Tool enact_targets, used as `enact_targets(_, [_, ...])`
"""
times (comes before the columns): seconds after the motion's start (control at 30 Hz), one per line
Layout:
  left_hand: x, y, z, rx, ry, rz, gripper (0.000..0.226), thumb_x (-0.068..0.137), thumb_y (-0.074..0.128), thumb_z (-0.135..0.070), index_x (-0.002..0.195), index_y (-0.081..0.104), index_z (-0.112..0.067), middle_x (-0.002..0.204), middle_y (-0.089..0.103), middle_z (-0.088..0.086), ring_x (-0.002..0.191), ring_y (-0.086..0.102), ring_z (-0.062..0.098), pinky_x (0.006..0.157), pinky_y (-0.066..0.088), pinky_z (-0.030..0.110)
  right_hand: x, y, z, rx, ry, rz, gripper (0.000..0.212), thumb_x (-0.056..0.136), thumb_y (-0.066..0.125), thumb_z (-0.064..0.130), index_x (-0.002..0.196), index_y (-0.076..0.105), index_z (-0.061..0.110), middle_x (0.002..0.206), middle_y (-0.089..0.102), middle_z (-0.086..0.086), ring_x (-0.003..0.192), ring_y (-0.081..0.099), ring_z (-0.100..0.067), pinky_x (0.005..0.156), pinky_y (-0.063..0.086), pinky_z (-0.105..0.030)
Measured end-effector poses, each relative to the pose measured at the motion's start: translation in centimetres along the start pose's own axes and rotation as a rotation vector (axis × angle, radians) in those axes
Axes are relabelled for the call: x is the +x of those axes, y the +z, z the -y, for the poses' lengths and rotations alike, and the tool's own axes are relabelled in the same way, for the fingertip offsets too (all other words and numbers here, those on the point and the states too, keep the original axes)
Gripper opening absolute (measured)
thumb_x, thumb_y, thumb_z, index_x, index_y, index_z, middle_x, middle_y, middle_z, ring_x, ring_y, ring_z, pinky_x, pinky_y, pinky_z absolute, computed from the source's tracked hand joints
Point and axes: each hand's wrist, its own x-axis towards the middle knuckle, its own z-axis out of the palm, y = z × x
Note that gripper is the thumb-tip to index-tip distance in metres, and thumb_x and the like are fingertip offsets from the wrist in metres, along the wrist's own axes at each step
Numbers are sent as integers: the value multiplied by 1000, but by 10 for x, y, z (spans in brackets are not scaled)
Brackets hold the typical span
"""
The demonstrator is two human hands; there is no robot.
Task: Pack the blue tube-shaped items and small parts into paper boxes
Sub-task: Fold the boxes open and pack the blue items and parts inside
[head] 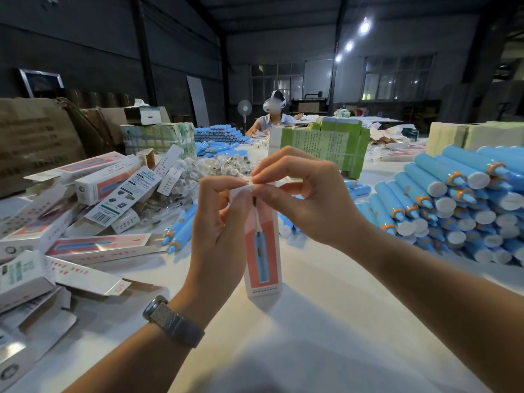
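White table; both hands pinch upright box flap

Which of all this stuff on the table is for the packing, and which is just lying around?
For the packing:
- upright paper box, top flap pinched by the left hand and right hand
- stacked blue tubes
- bagged small parts
- empty paper boxes

Just lying around:
- standing fan
- tissue box
- big cardboard cartons
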Motion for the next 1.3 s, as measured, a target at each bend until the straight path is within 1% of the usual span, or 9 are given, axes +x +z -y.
enact_targets(0.2, [0, 0, -1, 7, 13, 14, 12, 100, 46, -13, 97, 48, -25, 87, 59, -13, 73, 58, 1, 65, 47, 14, 1, 0, 3, -39, 8, -11, 4, 84, 73, 2, 87, 72, 0, 92, 65, -7, 86, 65, -20, 68, 58, -43])
enact_targets(0.4, [-3, -4, 6, 86, -4, 37, 10, 102, 42, -35, 110, 47, -32, 87, 63, -6, 73, 64, 15, 60, 52, 28, 2, 1, 4, -112, 32, -28, 6, 87, 70, 9, 88, 69, 3, 87, 62, -5, 83, 62, -25, 64, 56, -45])
enact_targets(0.5, [-4, -5, 8, 110, 3, 71, 20, 104, 43, -30, 123, 42, -35, 88, 67, -3, 75, 70, 17, 61, 56, 27, 3, 0, 6, -121, 37, -51, 5, 88, 69, 12, 85, 65, 12, 83, 60, 6, 79, 62, -21, 62, 56, -44])
enact_targets(0.6, [-3, -6, 11, 157, 58, 99, 29, 105, 42, -26, 131, 37, -36, 90, 66, -5, 76, 70, 15, 61, 56, 25, 4, -1, 8, -125, 56, -62, 7, 88, 68, 14, 85, 63, 16, 82, 61, 5, 79, 64, -24, 61, 56, -47])
enact_targets(0.73, [-2, -8, 14, 207, 92, 109, 34, 103, 40, -36, 137, 34, -34, 92, 65, -5, 72, 69, 20, 58, 57, 46, 5, -3, 8, -97, 92, -48, 7, 90, 68, 12, 85, 63, 12, 82, 63, 1, 80, 64, -26, 60, 54, -52])
enact_targets(0.87, [-1, -9, 14, 277, 131, 102, 32, 104, 37, -38, 136, 38, -33, 99, 63, -13, 74, 68, 20, 55, 55, 47, 8, -11, 8, -84, 124, 10, 8, 89, 70, 9, 85, 66, 2, 83, 64, -3, 78, 67, -22, 71, 54, -51])
enact_targets(0.93, [-1, -9, 14, 293, 148, 99, 27, 105, 36, -37, 131, 41, -34, 101, 59, -18, 76, 68, 25, 55, 55, 48, 10, -13, 9, -86, 127, 40, 7, 88, 70, 7, 85, 66, 2, 84, 65, -6, 78, 67, -19, 76, 57, -43])
enact_targets(1.03, [-1, -9, 14, 276, 140, 108, 22, 105, 35, -37, 125, 42, -40, 95, 61, -8, 73, 66, 35, 54, 54, 50, 14, -17, 9, -63, 131, 79, 6, 87, 70, 4, 82, 66, 3, 86, 64, -8, 78, 65, -20, 76, 56, -33])
enact_targets(1.3, [0, -9, 11, 240, 114, 84, 18, 104, 37, -36, 119, 44, -42, 94, 63, -10, 68, 62, 35, 51, 50, 52, 8, -12, 2, -57, 44, 56, 7, 88, 67, 5, 90, 69, -1, 90, 63, -12, 84, 64, -27, 78, 56, -45])
